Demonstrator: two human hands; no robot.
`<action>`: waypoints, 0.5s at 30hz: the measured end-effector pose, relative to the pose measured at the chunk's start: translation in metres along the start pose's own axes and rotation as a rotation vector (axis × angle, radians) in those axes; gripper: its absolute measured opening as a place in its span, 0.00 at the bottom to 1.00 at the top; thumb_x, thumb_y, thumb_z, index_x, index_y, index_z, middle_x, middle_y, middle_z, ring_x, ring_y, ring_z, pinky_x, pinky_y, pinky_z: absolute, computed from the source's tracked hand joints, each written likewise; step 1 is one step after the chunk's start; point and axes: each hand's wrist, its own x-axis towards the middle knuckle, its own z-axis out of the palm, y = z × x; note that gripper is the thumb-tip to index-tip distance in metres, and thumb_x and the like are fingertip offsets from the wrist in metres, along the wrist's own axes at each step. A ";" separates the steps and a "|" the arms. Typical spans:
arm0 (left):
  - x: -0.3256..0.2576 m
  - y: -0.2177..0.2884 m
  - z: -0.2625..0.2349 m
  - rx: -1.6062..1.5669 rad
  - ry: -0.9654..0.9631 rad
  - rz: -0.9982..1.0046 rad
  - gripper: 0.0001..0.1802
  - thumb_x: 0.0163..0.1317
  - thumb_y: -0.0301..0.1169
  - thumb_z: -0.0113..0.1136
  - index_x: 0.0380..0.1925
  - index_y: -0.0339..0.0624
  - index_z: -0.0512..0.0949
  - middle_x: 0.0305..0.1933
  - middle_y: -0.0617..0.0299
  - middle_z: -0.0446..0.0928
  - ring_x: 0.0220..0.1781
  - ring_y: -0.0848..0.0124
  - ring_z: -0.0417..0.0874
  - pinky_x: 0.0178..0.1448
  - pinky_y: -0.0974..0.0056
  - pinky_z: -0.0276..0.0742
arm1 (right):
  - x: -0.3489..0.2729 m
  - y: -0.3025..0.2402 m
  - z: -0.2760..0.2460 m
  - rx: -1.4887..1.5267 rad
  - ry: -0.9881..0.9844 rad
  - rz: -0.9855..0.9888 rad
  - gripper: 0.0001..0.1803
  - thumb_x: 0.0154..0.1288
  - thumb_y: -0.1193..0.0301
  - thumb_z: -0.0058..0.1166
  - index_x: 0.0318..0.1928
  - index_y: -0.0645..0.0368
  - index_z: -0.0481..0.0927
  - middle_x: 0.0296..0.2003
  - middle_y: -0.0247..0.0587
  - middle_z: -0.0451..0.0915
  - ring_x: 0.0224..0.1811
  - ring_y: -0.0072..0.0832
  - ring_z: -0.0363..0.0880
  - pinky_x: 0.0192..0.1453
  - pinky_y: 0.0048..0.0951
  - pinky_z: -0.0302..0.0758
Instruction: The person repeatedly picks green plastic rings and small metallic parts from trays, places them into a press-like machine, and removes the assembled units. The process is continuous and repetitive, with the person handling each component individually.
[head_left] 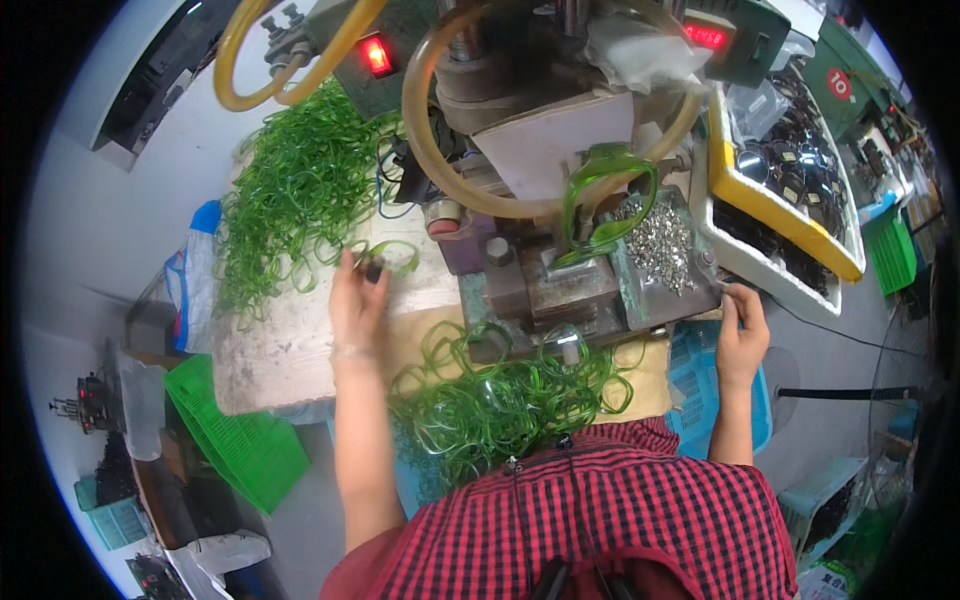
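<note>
My left hand is at the table's middle, its fingertips closed on a translucent green eyeglass frame; a dark cover shows on one fingertip. My right hand is beside the right edge of the machine's base, thumb and finger pinched together; whatever they hold is too small to name. Between the hands stands a bench press. Another green eyeglass frame sits tilted upright on it. Small shiny metal parts are heaped on a metal tray at the press's right side.
Tangled green frames cover the table's far left; another heap lies before my body. A yellowish hose loops in front of the press. Foam boxes of dark glasses stand right. A blue basket is below my right hand, a green crate lower left.
</note>
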 end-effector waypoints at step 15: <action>-0.087 -0.002 0.086 0.312 -0.154 0.299 0.05 0.69 0.30 0.56 0.40 0.42 0.73 0.36 0.59 0.78 0.37 0.67 0.81 0.42 0.62 0.81 | 0.033 -0.124 0.098 0.495 -0.438 -0.057 0.21 0.65 0.78 0.49 0.59 0.66 0.69 0.44 0.50 0.84 0.49 0.36 0.83 0.55 0.31 0.76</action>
